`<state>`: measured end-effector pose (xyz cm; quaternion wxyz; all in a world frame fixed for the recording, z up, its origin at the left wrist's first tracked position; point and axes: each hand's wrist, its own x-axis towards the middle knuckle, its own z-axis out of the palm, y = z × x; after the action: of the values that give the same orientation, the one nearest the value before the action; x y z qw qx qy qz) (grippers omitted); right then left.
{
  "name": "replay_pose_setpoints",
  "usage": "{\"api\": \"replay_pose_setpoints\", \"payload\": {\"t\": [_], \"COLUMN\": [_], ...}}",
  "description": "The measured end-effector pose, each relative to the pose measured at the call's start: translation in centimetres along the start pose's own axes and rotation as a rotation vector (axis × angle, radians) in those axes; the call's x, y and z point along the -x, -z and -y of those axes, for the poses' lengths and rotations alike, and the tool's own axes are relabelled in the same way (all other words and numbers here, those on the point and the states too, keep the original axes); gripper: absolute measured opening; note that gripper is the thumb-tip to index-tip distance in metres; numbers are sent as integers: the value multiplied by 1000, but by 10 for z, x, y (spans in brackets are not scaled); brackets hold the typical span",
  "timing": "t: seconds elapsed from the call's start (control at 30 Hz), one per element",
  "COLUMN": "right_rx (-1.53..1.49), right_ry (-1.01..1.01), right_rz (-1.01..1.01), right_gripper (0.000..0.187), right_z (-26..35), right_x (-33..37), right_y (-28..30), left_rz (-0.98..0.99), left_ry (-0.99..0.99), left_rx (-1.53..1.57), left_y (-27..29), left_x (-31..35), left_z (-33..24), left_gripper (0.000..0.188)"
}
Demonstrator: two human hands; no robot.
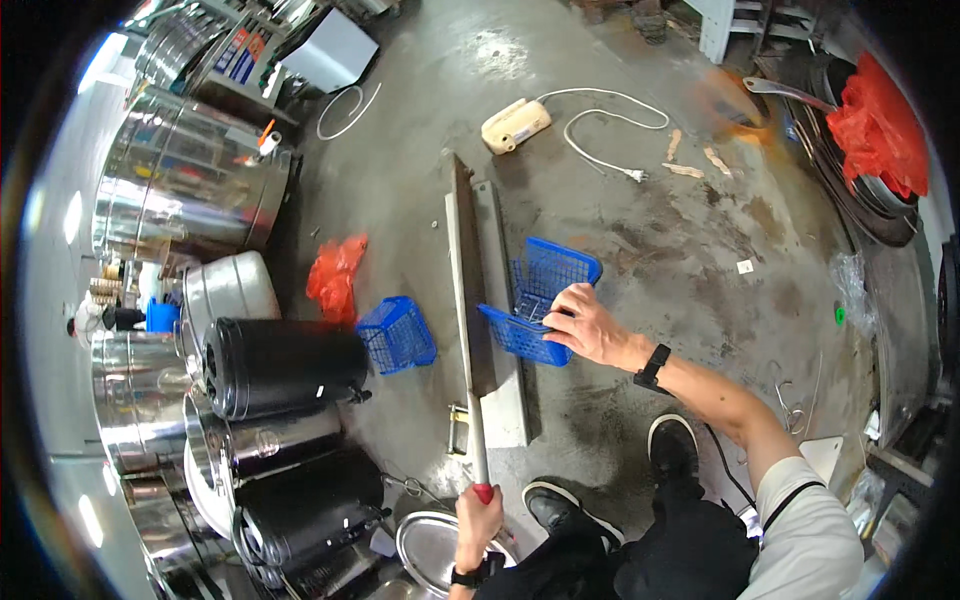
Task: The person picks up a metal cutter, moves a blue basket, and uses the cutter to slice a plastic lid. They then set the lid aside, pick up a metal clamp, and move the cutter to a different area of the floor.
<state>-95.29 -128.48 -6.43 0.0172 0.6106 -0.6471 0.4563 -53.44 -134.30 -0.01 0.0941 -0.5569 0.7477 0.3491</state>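
Left hand (478, 512) grips one lever handle (468, 330); right hand (583, 325) grasps one of two blue baskets (540, 300), second basket (397, 334) lying apart.

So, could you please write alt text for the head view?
A person's left hand grips a long metal lever's red handle while the right hand reaches into a blue plastic basket on the concrete floor.

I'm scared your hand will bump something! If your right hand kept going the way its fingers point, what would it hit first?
The right hand already touches the blue plastic mesh basket; further on, probably the long grey metal bar lying beside it, though depth is unclear.
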Motion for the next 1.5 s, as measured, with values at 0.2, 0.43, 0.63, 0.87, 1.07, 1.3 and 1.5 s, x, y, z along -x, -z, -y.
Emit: {"api": "replay_pose_setpoints", "payload": {"t": [0.2,0.43,0.63,0.87,1.07,1.3,1.5], "right_rx": [-23,88,82,169,258,305,442], "right_ry": [-40,-153,-337,-542,-646,-780,-769], "right_rz": [-29,-21,-84,-288,-334,-302,-244], "right_gripper": [22,26,26,21,19,29,31], "right_z": [5,19,15,12,11,8,1], "right_x": [16,46,70,99,102,134,140], "right_y": [12,56,89,123,142,148,152], "left_rz": [164,125,101,-11,-207,-162,58], "left_ry": [222,179,173,147,-40,-154,-64], "left_rx": [42,128,78,109,-67,-2,189], "left_y": [97,148,102,32,-24,-28,35], "left_x": [45,67,54,30,9,3,24], "left_z": [-119,-131,-124,-41,-16,1,-20], "left_gripper": [32,30,25,36,34,29,41]}}
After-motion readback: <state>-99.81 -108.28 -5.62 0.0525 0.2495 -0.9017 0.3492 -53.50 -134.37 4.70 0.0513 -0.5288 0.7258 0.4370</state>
